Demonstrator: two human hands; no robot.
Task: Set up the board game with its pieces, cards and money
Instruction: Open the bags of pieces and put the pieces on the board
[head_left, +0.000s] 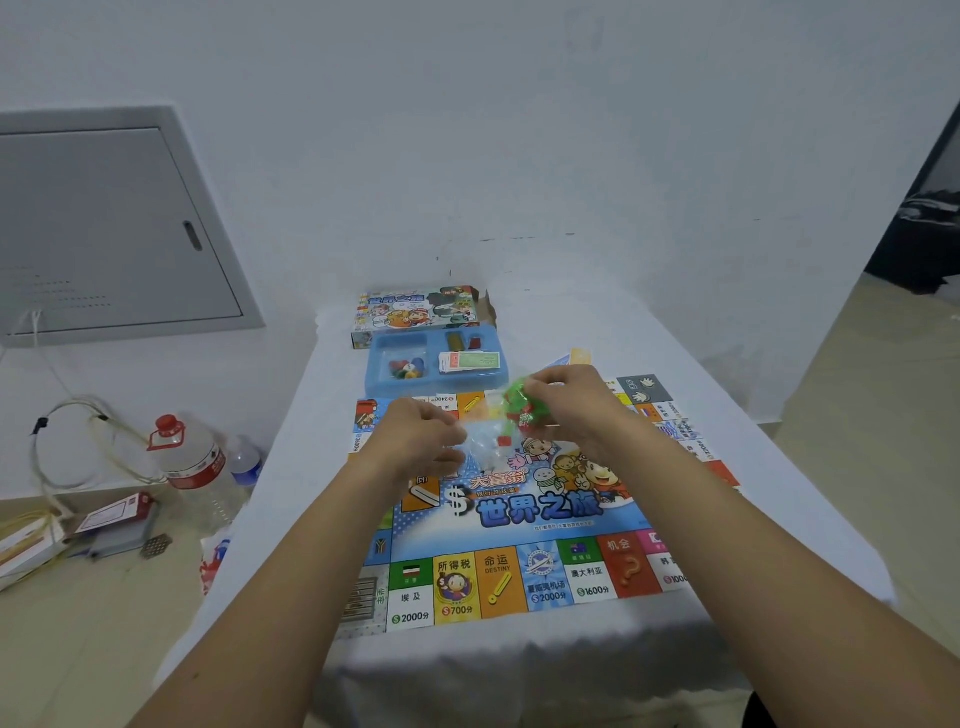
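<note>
The clear bag (506, 421) of green and red pieces hung above the board (519, 519) at frame centre. The left hand (423, 439) pinched its loose end; the right hand (569, 402) gripped the filled end. A sudden tear would probably scatter pieces off the bench (701, 364). Behind, the blue tray (436, 364) held cards, tokens and money before the box (415, 309).

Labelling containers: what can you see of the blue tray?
The blue tray looks like moulded plastic with rounded corners and several recessed compartments. It lies flat on the white table, between the game box and the board. Coloured tokens fill one compartment, cards and money another. No hand touches it.
</note>
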